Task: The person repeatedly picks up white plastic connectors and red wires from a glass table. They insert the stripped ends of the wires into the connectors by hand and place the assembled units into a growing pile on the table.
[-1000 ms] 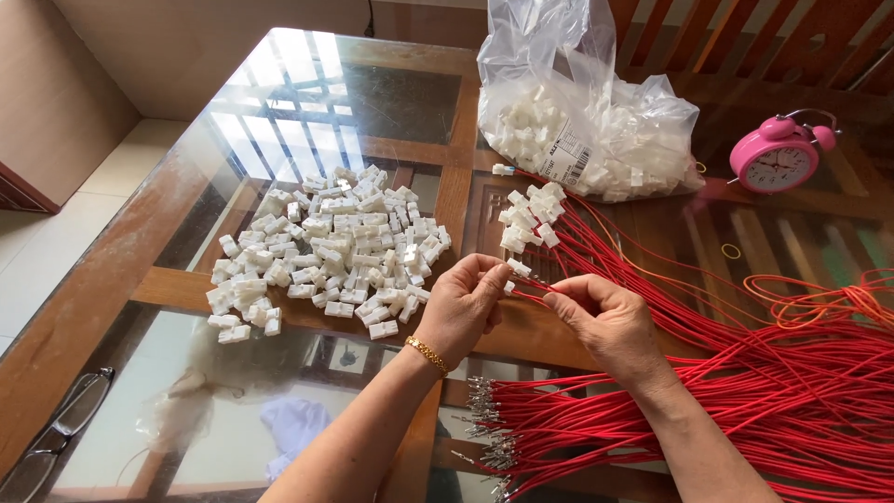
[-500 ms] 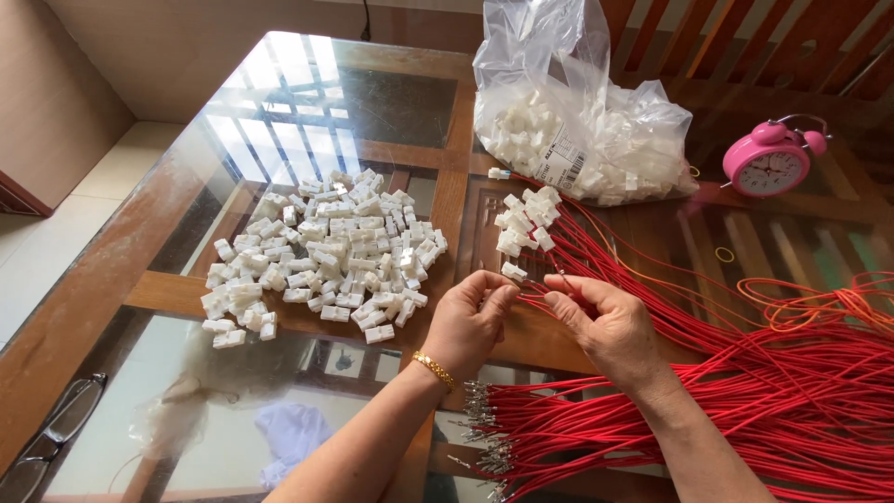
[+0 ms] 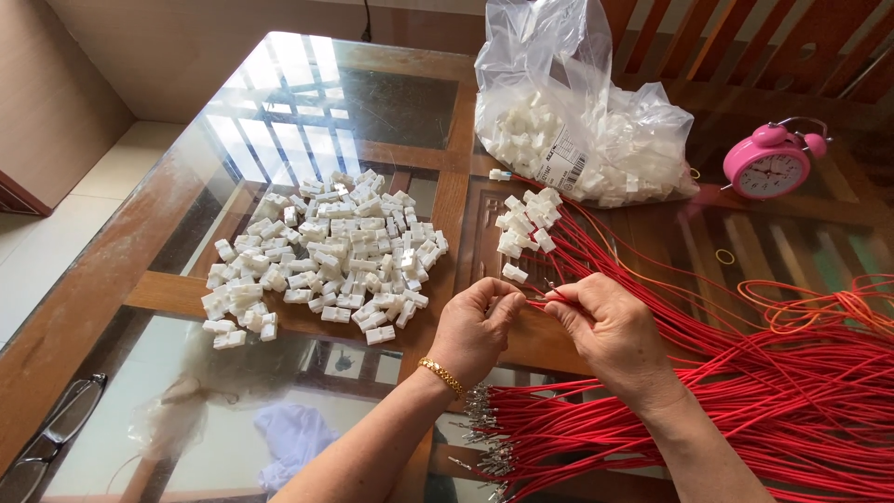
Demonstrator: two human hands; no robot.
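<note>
Here, in the head view, both hands meet over the wooden rail of a glass-topped table (image 3: pixel 186 186). The left hand (image 3: pixel 477 328), with a gold bracelet (image 3: pixel 440 375) at the wrist, has its fingers curled together and pinched on something small that I cannot make out. The right hand (image 3: pixel 610 331) faces it, thumb and forefinger pressed on the end of a red wire (image 3: pixel 545 296) that runs between the two hands. That wire belongs to a thick bundle of red wires (image 3: pixel 745 410) fanned across the table's right side, their metal terminals (image 3: pixel 484 428) bunched below the left wrist. A loose white connector (image 3: pixel 514 273) lies just above the hands. To the left sits a broad heap of white plastic connectors (image 3: pixel 321 256); a smaller cluster already on wires (image 3: pixel 526 224) lies beyond, near a clear bag of connectors (image 3: pixel 577 121). A pink alarm clock (image 3: pixel 770 163) stands far right, and eyeglasses (image 3: pixel 47 442) rest at lower left.
</note>
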